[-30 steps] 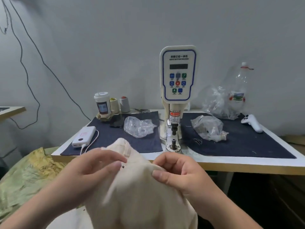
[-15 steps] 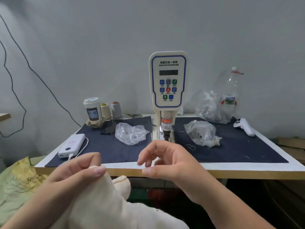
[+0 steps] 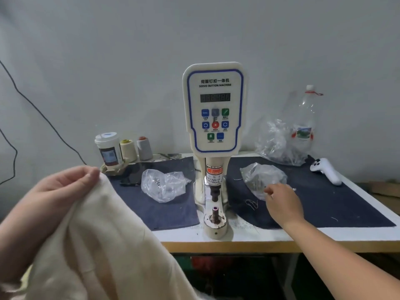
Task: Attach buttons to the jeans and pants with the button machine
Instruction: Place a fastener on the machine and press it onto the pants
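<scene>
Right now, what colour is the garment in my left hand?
Cream, plain with no pattern; the garment shows clearly in the head view, held by the left hand.

I am sitting in a small garment workshop. In front of me a white button machine [image 3: 214, 131] (its panel reads SERVO BUTTON MACHINE) stands at the front edge of a plain worktable [image 3: 324, 233] against a bare grey wall. Dark denim mats [image 3: 173, 213] cover the tabletop on both sides of it. Thread cones [image 3: 136, 148] stand near the back left corner, and clear bags of small metal parts [image 3: 163, 186] lie on the mats.
</scene>
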`<state>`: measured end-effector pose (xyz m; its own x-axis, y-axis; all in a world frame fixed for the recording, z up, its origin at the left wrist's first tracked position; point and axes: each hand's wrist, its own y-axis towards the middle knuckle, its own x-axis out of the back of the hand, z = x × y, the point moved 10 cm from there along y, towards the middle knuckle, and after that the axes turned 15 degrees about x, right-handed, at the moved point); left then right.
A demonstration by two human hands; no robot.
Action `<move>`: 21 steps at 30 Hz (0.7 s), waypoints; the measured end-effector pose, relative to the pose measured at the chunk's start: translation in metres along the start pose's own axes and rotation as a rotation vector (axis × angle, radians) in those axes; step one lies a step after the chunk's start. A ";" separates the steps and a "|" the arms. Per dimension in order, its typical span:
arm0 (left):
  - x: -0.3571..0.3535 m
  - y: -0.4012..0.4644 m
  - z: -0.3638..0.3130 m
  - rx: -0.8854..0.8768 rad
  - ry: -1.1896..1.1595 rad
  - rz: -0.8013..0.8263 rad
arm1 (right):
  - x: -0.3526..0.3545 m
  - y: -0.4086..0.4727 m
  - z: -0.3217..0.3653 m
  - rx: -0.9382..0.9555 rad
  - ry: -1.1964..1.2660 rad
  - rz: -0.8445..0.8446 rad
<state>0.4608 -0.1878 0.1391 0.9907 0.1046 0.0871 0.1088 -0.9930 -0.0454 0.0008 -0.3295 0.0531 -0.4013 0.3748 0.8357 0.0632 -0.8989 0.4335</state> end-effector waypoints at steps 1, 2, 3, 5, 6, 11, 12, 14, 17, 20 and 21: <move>-0.010 0.003 -0.004 0.010 -0.051 -0.009 | -0.004 0.006 -0.002 0.025 -0.059 0.008; -0.020 0.008 -0.003 0.029 -0.060 -0.004 | -0.009 0.011 -0.004 0.035 -0.115 0.024; -0.026 0.014 0.001 0.044 -0.050 -0.015 | -0.014 0.016 -0.007 0.029 -0.164 0.045; -0.035 0.024 0.007 0.065 -0.112 -0.053 | -0.023 0.023 -0.015 -0.014 -0.216 0.094; -0.039 0.031 0.011 0.065 -0.143 -0.048 | -0.028 0.027 -0.019 -0.038 -0.211 0.118; -0.053 0.065 0.033 0.029 -0.025 -0.121 | -0.044 0.040 -0.040 -0.171 -0.046 0.158; -0.056 0.071 0.040 0.002 0.012 -0.134 | -0.045 0.041 -0.042 -0.181 -0.040 0.158; -0.064 0.082 0.054 -0.056 0.103 -0.181 | -0.044 0.042 -0.043 -0.180 -0.050 0.132; -0.075 0.096 0.075 -0.114 0.375 -0.318 | -0.045 0.042 -0.042 -0.153 -0.051 0.095; -0.090 0.107 0.091 -0.125 0.521 -0.370 | -0.044 0.042 -0.039 -0.130 -0.043 0.083; -0.093 0.111 0.096 -0.111 0.542 -0.376 | -0.044 0.043 -0.038 -0.124 -0.045 0.080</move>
<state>0.3885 -0.3026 0.0304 0.7026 0.4316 0.5658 0.4011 -0.8969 0.1861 -0.0139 -0.3933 0.0219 -0.3584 0.3085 0.8812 -0.0209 -0.9463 0.3228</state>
